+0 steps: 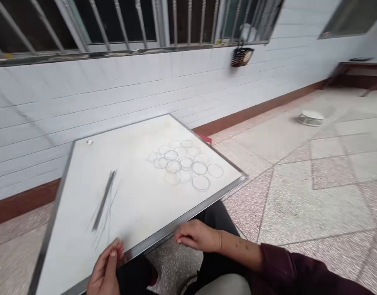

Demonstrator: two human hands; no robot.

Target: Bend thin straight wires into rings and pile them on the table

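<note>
My left hand (106, 268) is at the front edge of the white table (136, 139), thumb and fingers pressed together in a pinch. Past its fingertips lies a bundle of thin dark wires (104, 200), with a few loose strands beside it. My right hand (198, 235) hovers over my lap just off the table's metal edge, its fingers curled and the thumb against them. Anything thin between the fingers of either hand is too small to make out. On the table's right half several thin wire rings (186, 163) lie spread out, some overlapping.
A small red-and-white item (89, 142) sits near the table's far left corner. Behind the table runs a white wall (121, 90) with barred windows and a hanging dark basket (241, 56). A low round stool (310, 118) stands on the tiled floor at right.
</note>
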